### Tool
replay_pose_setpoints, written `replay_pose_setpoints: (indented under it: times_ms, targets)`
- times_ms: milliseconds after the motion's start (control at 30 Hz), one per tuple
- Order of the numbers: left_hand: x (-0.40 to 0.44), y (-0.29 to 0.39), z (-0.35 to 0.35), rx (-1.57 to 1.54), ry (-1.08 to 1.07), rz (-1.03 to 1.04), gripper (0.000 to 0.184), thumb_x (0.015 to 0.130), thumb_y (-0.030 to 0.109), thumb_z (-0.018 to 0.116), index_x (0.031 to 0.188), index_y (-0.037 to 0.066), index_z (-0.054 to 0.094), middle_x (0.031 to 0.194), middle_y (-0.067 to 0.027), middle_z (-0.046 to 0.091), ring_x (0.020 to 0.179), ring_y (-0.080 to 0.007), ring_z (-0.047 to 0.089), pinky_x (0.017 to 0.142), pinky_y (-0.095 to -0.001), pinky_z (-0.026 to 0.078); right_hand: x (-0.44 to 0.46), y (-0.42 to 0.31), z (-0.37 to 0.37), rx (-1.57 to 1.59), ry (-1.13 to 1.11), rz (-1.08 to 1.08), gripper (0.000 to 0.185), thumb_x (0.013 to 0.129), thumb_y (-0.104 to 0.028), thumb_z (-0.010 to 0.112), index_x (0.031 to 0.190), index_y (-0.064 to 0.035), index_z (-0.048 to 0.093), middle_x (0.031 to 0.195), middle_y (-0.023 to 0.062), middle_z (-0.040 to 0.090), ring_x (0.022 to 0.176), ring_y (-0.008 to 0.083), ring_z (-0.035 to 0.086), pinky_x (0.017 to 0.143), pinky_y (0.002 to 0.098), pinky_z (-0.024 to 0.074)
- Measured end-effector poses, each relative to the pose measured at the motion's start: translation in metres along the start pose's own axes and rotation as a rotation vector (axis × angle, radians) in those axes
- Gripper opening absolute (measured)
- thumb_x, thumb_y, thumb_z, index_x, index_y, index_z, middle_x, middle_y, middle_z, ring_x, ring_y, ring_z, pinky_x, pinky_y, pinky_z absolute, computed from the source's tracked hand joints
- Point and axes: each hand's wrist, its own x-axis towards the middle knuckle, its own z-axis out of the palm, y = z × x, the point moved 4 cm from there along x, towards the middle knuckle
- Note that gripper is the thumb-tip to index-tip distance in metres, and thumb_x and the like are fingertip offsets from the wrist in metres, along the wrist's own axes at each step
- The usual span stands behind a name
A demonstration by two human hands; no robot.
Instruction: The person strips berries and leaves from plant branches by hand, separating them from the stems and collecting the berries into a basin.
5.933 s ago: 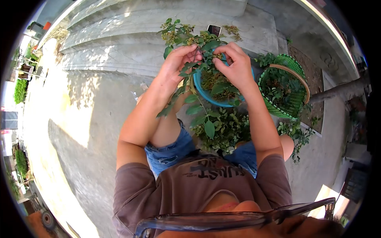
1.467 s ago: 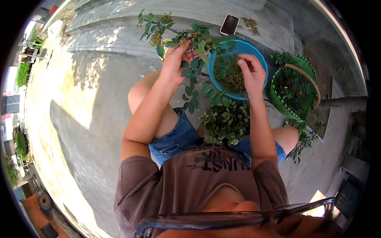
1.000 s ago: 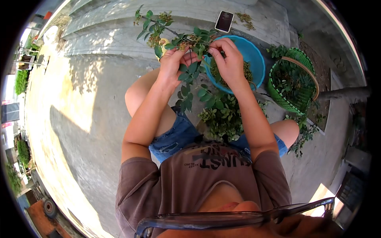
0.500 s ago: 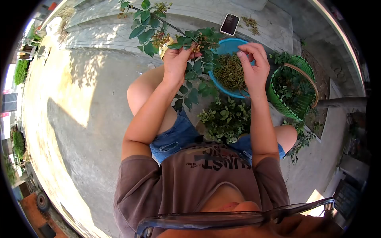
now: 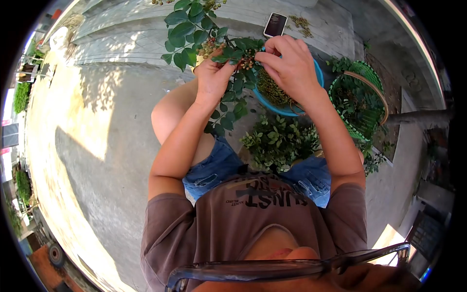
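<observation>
A leafy branch [image 5: 182, 31] with clusters of small berries hangs in front of me, its leaves reaching down past my knee. My left hand [image 5: 214, 78] is closed around its stem, just below a berry cluster [image 5: 210, 47]. My right hand [image 5: 288, 63] is pinched at a reddish berry cluster [image 5: 248, 59] on the same branch; what its fingertips hold is too small to make out. Beneath the right hand is a blue basin [image 5: 318, 73], partly hidden by it, with a heap of small green-brown berries [image 5: 272, 89] inside.
A phone [image 5: 275, 25] lies on the concrete step beside loose berries [image 5: 301, 24]. At the right stands a green woven basket [image 5: 372, 73] with a curved handle, holding leafy sprigs. Cut leafy branches [image 5: 279, 143] lie on the ground between my legs.
My right hand has moved from above the basin, fingers apart, to the berry cluster and closed there. The branch has shifted and turned slightly in my left hand.
</observation>
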Motion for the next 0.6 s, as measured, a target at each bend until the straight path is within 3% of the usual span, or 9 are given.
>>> replay_pose_setpoints:
  times_ms: [67, 133, 200, 267, 367, 433, 467, 500, 600]
  targets:
    - [-0.001, 0.001, 0.000, -0.008, -0.033, 0.032, 0.015, 0.083, 0.002, 0.063, 0.097, 0.001, 0.064, 0.080, 0.0014, 0.062, 0.074, -0.0050, 0.053, 0.068, -0.0210, 0.043, -0.002, 0.003, 0.002, -0.042, -0.031, 0.009, 0.021, 0.065, -0.008, 0.070, 0.083, -0.0139, 0.062, 0.085, -0.0010, 0.050, 0.083, 0.0177, 0.052, 0.069, 0.0338, 0.0366]
    - [-0.001, 0.000, -0.004, 0.352, 0.004, 0.054, 0.019, 0.078, -0.002, 0.064, 0.096, 0.002, 0.063, 0.075, 0.0020, 0.059, 0.069, -0.0050, 0.049, 0.065, -0.0213, 0.042, 0.000, 0.007, 0.003, -0.092, -0.054, 0.008, 0.018, 0.064, -0.011, 0.070, 0.079, -0.0138, 0.060, 0.085, -0.0021, 0.049, 0.085, 0.0167, 0.051, 0.070, 0.0343, 0.0352]
    - [0.000, 0.006, -0.001, 0.354, -0.025, 0.152, 0.025, 0.074, -0.006, 0.064, 0.097, 0.003, 0.061, 0.073, 0.0017, 0.057, 0.067, -0.0051, 0.047, 0.065, -0.0212, 0.042, 0.000, 0.007, 0.005, -0.096, -0.124, 0.019, 0.020, 0.063, -0.013, 0.071, 0.078, -0.0124, 0.058, 0.086, -0.0020, 0.049, 0.088, 0.0165, 0.051, 0.072, 0.0353, 0.0360]
    - [-0.004, 0.009, 0.001, 0.312, -0.024, -0.040, 0.025, 0.075, -0.006, 0.064, 0.098, 0.003, 0.061, 0.074, 0.0012, 0.058, 0.067, -0.0054, 0.049, 0.064, -0.0211, 0.042, -0.001, 0.007, 0.008, -0.091, -0.101, 0.028, 0.018, 0.063, -0.011, 0.070, 0.076, -0.0115, 0.058, 0.084, -0.0011, 0.049, 0.088, 0.0177, 0.052, 0.073, 0.0349, 0.0365]
    - [0.004, -0.013, -0.006, 0.106, -0.090, -0.081, 0.026, 0.078, -0.007, 0.060, 0.103, 0.001, 0.060, 0.083, -0.0033, 0.062, 0.071, -0.0088, 0.057, 0.066, -0.0227, 0.046, -0.009, 0.014, 0.018, 0.015, -0.105, 0.133, 0.014, 0.063, -0.008, 0.068, 0.074, -0.0092, 0.059, 0.086, 0.0006, 0.052, 0.085, 0.0208, 0.053, 0.072, 0.0350, 0.0395]
    - [0.004, -0.021, -0.006, 0.023, -0.131, -0.137, 0.026, 0.080, -0.008, 0.057, 0.105, -0.001, 0.059, 0.091, -0.0072, 0.065, 0.076, -0.0126, 0.062, 0.068, -0.0245, 0.050, -0.017, 0.025, 0.027, 0.338, -0.015, 0.351, 0.011, 0.066, -0.006, 0.067, 0.074, -0.0061, 0.060, 0.089, 0.0026, 0.053, 0.083, 0.0201, 0.055, 0.071, 0.0336, 0.0432]
    - [0.004, -0.023, -0.007, 0.003, -0.089, -0.103, 0.026, 0.079, -0.007, 0.059, 0.104, -0.001, 0.061, 0.085, -0.0033, 0.064, 0.073, -0.0079, 0.059, 0.066, -0.0217, 0.047, -0.020, 0.025, 0.030, 0.338, -0.014, 0.352, 0.011, 0.066, -0.006, 0.067, 0.074, -0.0061, 0.060, 0.089, 0.0026, 0.053, 0.083, 0.0201, 0.055, 0.071, 0.0336, 0.0432]
    - [0.003, -0.021, -0.007, -0.017, -0.046, -0.069, 0.026, 0.078, -0.007, 0.061, 0.103, 0.000, 0.062, 0.078, 0.0006, 0.062, 0.069, -0.0032, 0.055, 0.065, -0.0189, 0.043, -0.025, 0.030, 0.035, 0.510, -0.007, 0.509, 0.009, 0.070, -0.005, 0.067, 0.076, -0.0049, 0.059, 0.088, 0.0015, 0.054, 0.085, 0.0161, 0.054, 0.073, 0.0300, 0.0415]
    - [0.002, -0.015, -0.008, 0.075, -0.032, -0.057, 0.027, 0.078, -0.008, 0.059, 0.104, 0.000, 0.062, 0.079, 0.0012, 0.062, 0.070, -0.0030, 0.055, 0.064, -0.0182, 0.043, -0.035, 0.034, 0.043, 0.909, 0.110, 0.747, 0.006, 0.077, -0.004, 0.065, 0.080, -0.0038, 0.059, 0.092, 0.0006, 0.055, 0.090, 0.0117, 0.053, 0.077, 0.0262, 0.0402]
